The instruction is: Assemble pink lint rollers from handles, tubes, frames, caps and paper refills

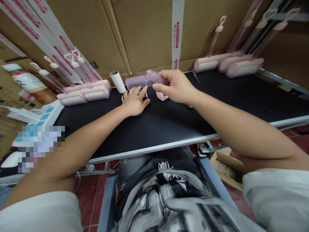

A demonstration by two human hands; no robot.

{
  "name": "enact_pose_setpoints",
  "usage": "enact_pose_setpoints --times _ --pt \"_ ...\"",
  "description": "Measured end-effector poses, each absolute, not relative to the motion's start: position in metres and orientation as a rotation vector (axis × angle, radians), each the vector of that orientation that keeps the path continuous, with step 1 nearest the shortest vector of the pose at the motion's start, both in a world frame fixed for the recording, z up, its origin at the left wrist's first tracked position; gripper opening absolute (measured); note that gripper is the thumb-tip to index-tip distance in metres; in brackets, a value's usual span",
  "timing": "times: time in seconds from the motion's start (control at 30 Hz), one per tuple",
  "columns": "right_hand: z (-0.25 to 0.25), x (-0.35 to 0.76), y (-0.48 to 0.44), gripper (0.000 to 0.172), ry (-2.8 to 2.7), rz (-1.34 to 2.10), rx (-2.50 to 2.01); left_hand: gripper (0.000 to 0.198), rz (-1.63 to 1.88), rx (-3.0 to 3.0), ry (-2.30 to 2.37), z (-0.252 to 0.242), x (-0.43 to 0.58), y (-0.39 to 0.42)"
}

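Grasping in the right hand (pixel 175 85) the right-pointing translucent end (pixel 152 76) of a lilac cylinder (pixel 135 82), laid lengthwise left-to-right just right of the white tube (pixel 117 82), tip hidden, while splaying the left hand (pixel 134 102) over a mostly covered pink piece (pixel 146 94).

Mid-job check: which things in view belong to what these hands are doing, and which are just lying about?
Probably in the job:
purple piece, in the right hand
pink part, near that hand
white tube, near the left hand
pink rollers, grouped left and right

Probably just lying about:
bottle
carton
floor box
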State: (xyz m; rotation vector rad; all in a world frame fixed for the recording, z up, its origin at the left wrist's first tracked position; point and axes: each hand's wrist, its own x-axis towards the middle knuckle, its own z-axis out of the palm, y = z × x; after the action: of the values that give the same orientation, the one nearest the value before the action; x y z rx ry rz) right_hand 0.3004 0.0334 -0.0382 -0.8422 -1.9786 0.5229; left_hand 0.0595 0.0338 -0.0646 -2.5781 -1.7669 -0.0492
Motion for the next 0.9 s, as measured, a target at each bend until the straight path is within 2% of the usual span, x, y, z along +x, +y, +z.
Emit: enact_pose_setpoints --times 0.33,0.67,0.8,0.9 --pt "-0.035 0.300 0.033 0.042 -1.967 0.525 -0.817 0.086 0.001 -2.592 -1.902 -0.063 0.078 0.071" --pt "-0.033 0.303 0.033 0.043 -1.917 0.527 -0.823 0.084 -0.207 -2.618 -1.816 -0.068 0.073 0.072" --pt "-0.034 0.304 0.034 0.044 -1.901 0.530 -0.825 0.069 -0.442 -2.552 -1.667 -0.068 0.068 0.056" --pt "-0.033 0.304 0.033 0.045 -1.900 0.529 -0.824 0.054 -0.405 -2.487 -1.632 -0.064 0.066 0.041"
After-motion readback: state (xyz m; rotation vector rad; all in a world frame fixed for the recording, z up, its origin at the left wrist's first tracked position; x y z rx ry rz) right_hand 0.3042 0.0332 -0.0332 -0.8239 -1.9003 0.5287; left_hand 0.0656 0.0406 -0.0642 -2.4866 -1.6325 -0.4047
